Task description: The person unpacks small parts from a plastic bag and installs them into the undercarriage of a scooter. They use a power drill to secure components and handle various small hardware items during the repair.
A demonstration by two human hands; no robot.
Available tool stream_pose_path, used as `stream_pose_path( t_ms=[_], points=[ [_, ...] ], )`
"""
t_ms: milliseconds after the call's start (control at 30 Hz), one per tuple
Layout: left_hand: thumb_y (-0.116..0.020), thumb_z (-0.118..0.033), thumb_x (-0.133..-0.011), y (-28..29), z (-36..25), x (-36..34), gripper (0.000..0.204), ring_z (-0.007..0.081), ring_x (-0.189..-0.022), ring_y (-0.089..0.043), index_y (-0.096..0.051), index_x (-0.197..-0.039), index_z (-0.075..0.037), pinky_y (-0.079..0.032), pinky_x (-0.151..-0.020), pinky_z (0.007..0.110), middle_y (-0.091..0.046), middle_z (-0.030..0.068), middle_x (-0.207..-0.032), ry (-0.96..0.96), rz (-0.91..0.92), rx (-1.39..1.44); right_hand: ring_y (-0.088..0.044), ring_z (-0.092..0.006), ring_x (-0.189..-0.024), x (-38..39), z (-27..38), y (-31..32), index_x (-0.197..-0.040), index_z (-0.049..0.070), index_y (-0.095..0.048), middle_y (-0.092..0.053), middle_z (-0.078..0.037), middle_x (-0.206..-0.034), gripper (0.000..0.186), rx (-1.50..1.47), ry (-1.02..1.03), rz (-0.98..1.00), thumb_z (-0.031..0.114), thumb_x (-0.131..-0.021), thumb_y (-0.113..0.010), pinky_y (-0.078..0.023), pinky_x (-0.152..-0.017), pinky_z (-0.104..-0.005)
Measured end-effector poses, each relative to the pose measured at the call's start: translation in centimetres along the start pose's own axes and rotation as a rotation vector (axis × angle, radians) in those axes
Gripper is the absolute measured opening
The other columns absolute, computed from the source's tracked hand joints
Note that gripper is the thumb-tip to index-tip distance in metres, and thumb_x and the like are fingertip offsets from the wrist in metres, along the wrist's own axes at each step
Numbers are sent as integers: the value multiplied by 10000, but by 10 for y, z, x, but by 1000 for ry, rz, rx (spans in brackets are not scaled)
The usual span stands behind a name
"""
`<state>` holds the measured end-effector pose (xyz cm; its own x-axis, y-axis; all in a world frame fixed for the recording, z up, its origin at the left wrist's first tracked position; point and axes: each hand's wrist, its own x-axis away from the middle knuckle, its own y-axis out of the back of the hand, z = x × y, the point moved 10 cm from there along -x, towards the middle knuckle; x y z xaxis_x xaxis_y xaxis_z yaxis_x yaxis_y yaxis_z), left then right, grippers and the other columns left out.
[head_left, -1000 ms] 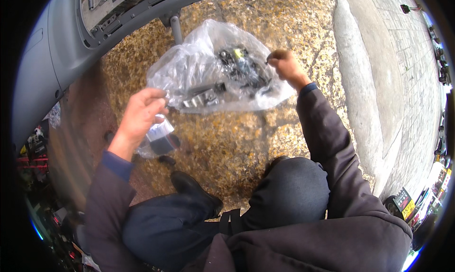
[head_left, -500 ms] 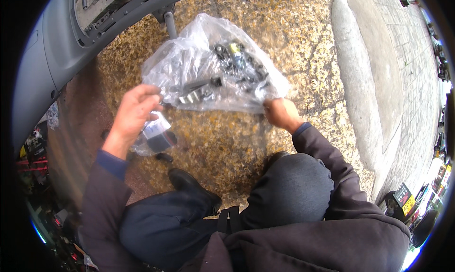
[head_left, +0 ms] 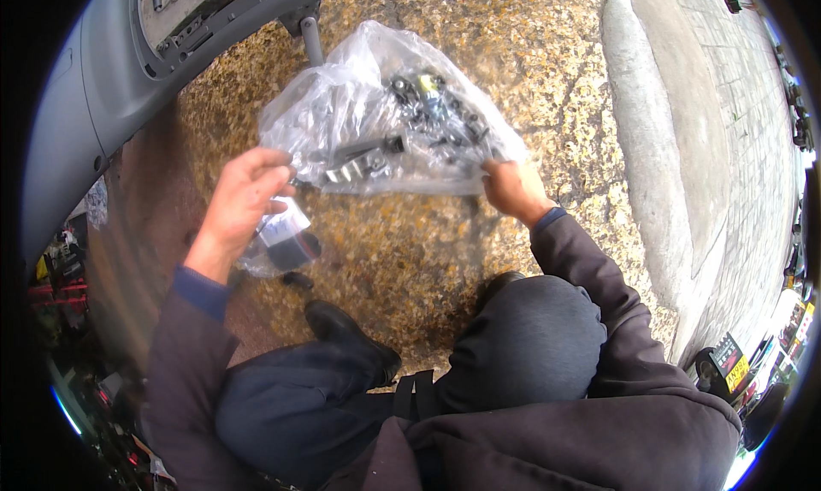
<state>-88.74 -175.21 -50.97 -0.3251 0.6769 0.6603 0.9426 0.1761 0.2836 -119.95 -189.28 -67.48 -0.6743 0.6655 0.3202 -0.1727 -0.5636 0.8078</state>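
A large clear plastic bag (head_left: 333,119) lies on the mottled ground, holding black and metal parts (head_left: 432,106), one with a yellow patch. My right hand (head_left: 513,187) is closed on the bag's lower right edge. My left hand (head_left: 244,200) has bent fingers at the lower left corner of the bag; what they hold is unclear. Beneath my left hand a smaller clear bag with a white paper and a dark item (head_left: 286,253) lies partly hidden, and a small black piece (head_left: 298,280) sits just below it.
A grey vehicle panel (head_left: 73,132) with a short metal arm (head_left: 312,42) spans the upper left. My knee and shoes are below. A concrete strip (head_left: 646,166) and paved surface (head_left: 744,149) run along the right. Vehicles (head_left: 727,363) and clutter line both outer edges.
My right hand has moved down from the bag's upper right side to its lower edge, then slightly up. My left hand has risen slightly. The large bag sits slightly higher in view.
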Motion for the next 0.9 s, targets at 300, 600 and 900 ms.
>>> stream_pose_path(
  t_ms=[300, 600, 900],
  points=[
    [-605, -240, -933, -2, 1, -3, 403, 146, -926, -605, -542, -1238, 15, -530, -783, 308, -614, 122, -1139, 4, 14, -11, -669, -337, -671, -25, 40, 14, -998, 55, -670, -668, -177, -714, 185, 19, 95, 0, 131, -869, -562, -540, -624, -457],
    [-605, -224, -932, 9, 15, 1, 371, 155, -937, -600, -551, -1222, 1, -528, -785, 320, -612, 107, -1135, 34, -2, 16, -651, -274, -639, -41, 79, -12, -1395, 26, -441, -646, -148, -705, 510, -6, 113, 141, 91, -894, -514, -543, -594, -420],
    [-608, -232, -938, 11, 19, 2, 399, 169, -937, -601, -543, -1244, 16, -530, -785, 330, -605, 136, -1148, 38, 5, 23, -661, -435, -831, -59, 105, -25, -1321, -1, -498, -670, -274, -831, 517, -319, 142, 115, 144, -830, -566, -521, -771, -522]
  ],
)
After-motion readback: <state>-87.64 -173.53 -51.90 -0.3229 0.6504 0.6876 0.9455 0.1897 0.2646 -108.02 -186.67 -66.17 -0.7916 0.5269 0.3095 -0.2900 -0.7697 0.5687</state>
